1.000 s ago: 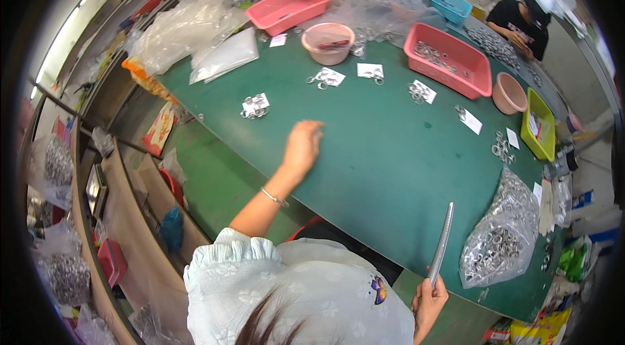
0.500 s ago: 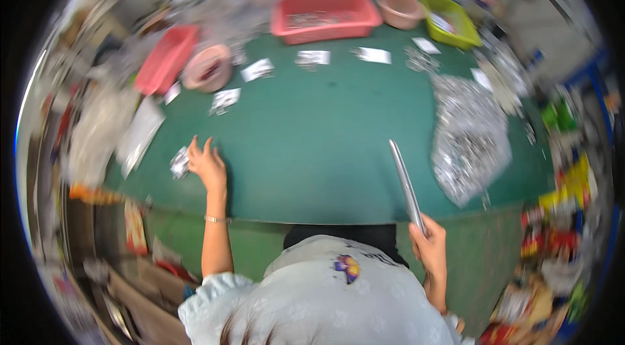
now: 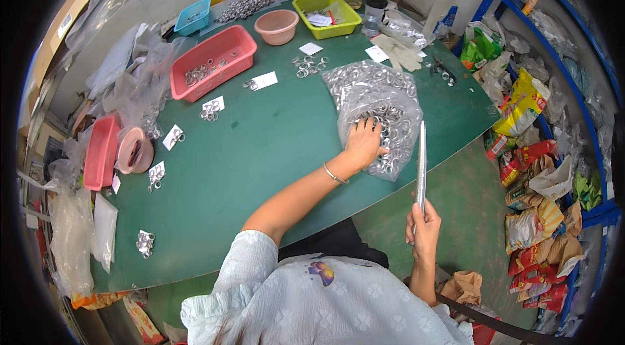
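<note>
left hand [image 3: 362, 143] reaching into a clear bag of metal rings [image 3: 384, 125] on the green table [image 3: 273, 149], right hand [image 3: 423, 228] gripping a slim metal rod [image 3: 421, 164].

the bag lies near the table's right edge; the left hand's fingers are spread over its rings, and i cannot tell whether they pinch any. the right hand is clenched round the rod's lower end, upright off the table edge, and the rod looks bare, so the work seems barely begun. a second bag [image 3: 371, 78] lies just behind. about eight small ring piles with white cards dot the table, plus two red trays [image 3: 211, 61], one blue, one yellow-green, and two pink bowls.
</note>
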{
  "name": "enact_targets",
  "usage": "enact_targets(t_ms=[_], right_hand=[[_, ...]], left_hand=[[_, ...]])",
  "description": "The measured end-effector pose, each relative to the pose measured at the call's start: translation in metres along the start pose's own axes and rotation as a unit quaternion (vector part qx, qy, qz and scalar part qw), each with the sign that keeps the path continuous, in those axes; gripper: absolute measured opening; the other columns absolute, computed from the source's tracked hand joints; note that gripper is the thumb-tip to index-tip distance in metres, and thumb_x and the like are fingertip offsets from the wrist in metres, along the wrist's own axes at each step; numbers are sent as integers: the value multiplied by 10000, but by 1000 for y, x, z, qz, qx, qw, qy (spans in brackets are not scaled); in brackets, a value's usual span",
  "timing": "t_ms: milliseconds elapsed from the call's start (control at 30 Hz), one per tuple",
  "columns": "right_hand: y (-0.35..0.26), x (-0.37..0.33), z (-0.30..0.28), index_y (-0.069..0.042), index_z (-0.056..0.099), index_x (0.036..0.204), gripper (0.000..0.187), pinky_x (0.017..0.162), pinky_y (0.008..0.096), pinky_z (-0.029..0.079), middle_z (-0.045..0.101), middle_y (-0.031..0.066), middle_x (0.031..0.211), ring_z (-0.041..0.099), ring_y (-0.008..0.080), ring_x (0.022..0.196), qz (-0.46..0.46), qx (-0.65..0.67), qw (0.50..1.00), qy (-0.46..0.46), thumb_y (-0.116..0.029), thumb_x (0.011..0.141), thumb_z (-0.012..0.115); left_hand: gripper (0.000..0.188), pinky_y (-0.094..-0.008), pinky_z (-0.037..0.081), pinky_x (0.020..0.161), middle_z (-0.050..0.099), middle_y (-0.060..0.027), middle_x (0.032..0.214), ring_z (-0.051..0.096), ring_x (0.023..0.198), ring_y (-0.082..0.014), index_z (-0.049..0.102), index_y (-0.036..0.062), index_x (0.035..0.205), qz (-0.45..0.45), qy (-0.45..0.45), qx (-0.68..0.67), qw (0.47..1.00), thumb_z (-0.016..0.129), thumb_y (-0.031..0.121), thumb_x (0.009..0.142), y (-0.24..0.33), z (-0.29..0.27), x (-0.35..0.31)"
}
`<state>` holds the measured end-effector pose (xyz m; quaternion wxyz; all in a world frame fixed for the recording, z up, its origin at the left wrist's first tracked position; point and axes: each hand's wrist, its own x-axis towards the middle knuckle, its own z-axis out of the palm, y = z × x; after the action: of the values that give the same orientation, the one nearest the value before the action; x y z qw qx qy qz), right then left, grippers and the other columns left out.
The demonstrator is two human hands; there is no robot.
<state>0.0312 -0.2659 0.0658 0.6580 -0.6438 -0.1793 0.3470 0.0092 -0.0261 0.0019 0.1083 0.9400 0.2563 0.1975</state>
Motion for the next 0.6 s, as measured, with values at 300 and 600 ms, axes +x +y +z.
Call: enact_targets(t_ms=[300,600], right_hand=[[18,24,-12,30,516,1152,315,294,199,241,415,-34,539,326,27,326,-20,1,1000,19,-145,896,574],[28,30,-16,29,547,1085,258,302,207,239,431,-45,535,329,28,325,-24,-21,999,32,-78,858,607]], left_hand=[[486,-421,406,916,513,-190,1111,476,1088,-326,597,30,1055,-3,-151,21,988,661,355,700,-4,-24,-7],[379,-411,476,830,554,-142,1054,552,992,-301,590,14,1009,-2,-177,92,980,633,254,719,-13,-39,-19]])
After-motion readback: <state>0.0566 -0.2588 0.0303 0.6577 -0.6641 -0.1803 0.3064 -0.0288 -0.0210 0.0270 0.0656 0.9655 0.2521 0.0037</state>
